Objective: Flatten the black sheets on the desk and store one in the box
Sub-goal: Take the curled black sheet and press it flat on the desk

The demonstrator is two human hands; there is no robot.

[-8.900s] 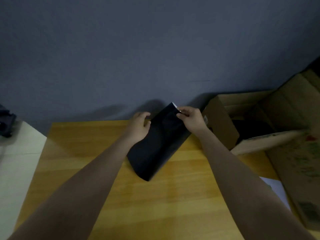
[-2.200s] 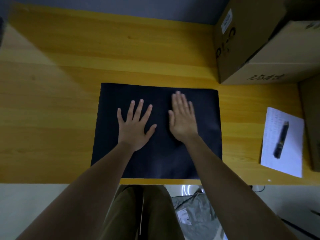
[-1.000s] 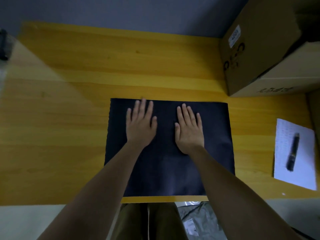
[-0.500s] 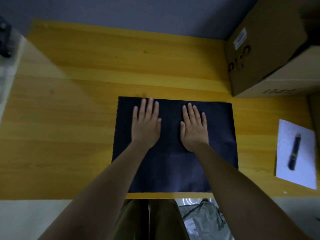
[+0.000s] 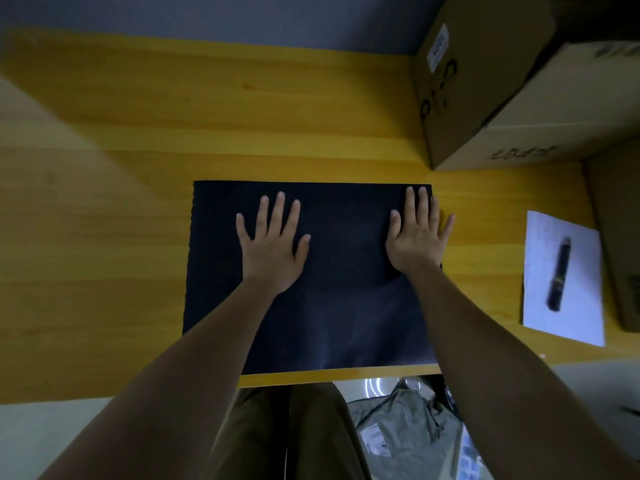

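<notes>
A black rectangular sheet (image 5: 339, 299) lies spread flat on the yellow wooden desk (image 5: 173, 126), its near edge close to the desk's front edge. My left hand (image 5: 272, 242) rests palm down on the sheet's left middle, fingers spread. My right hand (image 5: 417, 233) presses palm down at the sheet's far right corner, with the outer fingers reaching past the right edge onto the desk. Neither hand grips anything. A brown cardboard box (image 5: 491, 74) stands at the desk's far right, with only its outer sides in view.
A white paper (image 5: 561, 282) with a dark pen (image 5: 558, 273) on it lies at the desk's right side, next to another cardboard box (image 5: 620, 237). Below the front edge are my legs and a grey plastic bag (image 5: 405, 434) on the floor.
Both hands slid apart across the sheet: the right hand went out to the sheet's right edge, the left hand shifted a little left. Earlier the sheet was held folded above the desk.
</notes>
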